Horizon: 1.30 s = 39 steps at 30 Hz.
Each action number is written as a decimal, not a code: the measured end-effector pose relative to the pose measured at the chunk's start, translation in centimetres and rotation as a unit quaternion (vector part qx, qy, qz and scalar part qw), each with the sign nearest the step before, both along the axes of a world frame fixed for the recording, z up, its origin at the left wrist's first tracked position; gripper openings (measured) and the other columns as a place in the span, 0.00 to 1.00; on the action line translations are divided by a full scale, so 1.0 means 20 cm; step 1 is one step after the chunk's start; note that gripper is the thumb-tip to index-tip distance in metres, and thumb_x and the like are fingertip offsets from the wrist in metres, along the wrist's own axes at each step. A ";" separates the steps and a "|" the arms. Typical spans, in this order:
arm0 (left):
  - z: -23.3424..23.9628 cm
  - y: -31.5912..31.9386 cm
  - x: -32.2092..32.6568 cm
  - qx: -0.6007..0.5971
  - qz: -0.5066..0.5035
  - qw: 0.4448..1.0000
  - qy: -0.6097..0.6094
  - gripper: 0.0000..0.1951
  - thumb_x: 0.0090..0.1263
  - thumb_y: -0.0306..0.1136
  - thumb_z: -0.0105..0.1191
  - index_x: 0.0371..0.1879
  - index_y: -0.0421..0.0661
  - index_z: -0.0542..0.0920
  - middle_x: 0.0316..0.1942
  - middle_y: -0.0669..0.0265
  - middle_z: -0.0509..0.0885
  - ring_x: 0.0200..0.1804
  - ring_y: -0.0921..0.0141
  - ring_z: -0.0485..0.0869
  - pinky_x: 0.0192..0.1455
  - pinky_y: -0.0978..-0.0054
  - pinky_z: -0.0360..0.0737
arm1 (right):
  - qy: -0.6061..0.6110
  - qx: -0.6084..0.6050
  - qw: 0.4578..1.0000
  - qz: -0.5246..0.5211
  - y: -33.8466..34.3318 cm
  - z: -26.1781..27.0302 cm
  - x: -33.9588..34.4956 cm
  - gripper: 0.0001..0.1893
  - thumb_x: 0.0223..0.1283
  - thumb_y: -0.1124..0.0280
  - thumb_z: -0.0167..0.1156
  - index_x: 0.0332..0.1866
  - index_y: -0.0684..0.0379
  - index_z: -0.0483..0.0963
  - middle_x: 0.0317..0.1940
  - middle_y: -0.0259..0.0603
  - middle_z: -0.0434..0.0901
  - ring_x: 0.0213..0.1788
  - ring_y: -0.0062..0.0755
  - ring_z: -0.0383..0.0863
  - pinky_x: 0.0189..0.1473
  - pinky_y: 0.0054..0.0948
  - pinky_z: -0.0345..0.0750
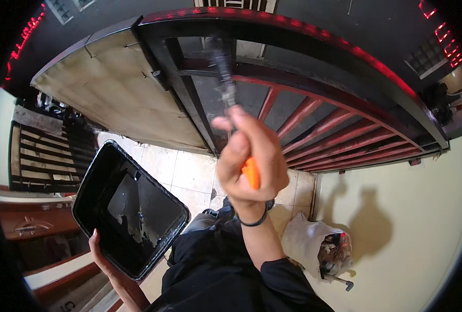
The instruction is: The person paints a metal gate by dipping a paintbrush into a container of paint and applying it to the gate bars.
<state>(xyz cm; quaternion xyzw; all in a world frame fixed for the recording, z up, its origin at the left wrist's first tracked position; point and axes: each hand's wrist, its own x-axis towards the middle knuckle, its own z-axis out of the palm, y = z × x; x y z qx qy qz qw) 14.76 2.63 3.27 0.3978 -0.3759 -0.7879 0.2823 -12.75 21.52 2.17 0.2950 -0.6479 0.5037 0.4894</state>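
My left hand (103, 253) grips the rim of a black plastic tub (94, 202) from its lower left side. Glossy black paint (153, 206) lies in the tub, which is held tilted. In front of my body, my right hand (254, 160) is closed around a paint tool with an orange handle (251, 175). Its dark head is motion-blurred, so brush or roller is hard to tell. That head overlaps the upper bars of a metal gate (285, 74); contact cannot be judged. The frame is black, while the slanting bars (313, 113) still show red with dark patches.
A tan sheet panel (118, 89) covers the gate's left part. On the tiled floor (192, 175), a white sack (301, 238) of mixed items leans near the pale wall (402, 241). Dark wooden slats (39, 152) and a reddish-brown cabinet (32, 218) stand at left.
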 end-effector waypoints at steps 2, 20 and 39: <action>0.01 0.00 0.02 -0.003 0.006 1.000 0.007 0.27 0.74 0.50 0.56 0.63 0.43 0.81 0.57 0.62 0.86 0.58 0.63 0.84 0.66 0.64 0.78 | 0.012 0.014 1.000 0.008 -0.04 -0.03 -0.03 0.11 0.79 0.76 0.54 0.55 0.74 0.76 0.44 0.52 0.88 0.34 0.38 0.93 0.32 0.27 0.88; -0.06 -0.03 0.14 -0.011 0.081 0.997 0.004 0.21 0.74 0.49 0.59 0.56 0.45 0.84 0.48 0.66 0.88 0.50 0.68 0.86 0.58 0.70 0.81 | 0.003 0.112 0.991 -0.075 -0.01 -0.17 -0.03 0.15 0.66 0.72 0.71 0.57 0.59 0.84 0.45 0.44 0.87 0.38 0.37 0.89 0.37 0.31 0.85; -0.16 -0.14 0.16 0.054 0.020 0.998 0.032 0.24 0.74 0.48 0.57 0.60 0.42 0.81 0.51 0.62 0.88 0.51 0.66 0.86 0.58 0.68 0.81 | 0.085 0.353 0.929 -0.071 0.17 0.13 -0.18 0.16 0.66 0.65 0.73 0.55 0.57 0.84 0.41 0.39 0.85 0.33 0.34 0.87 0.29 0.28 0.82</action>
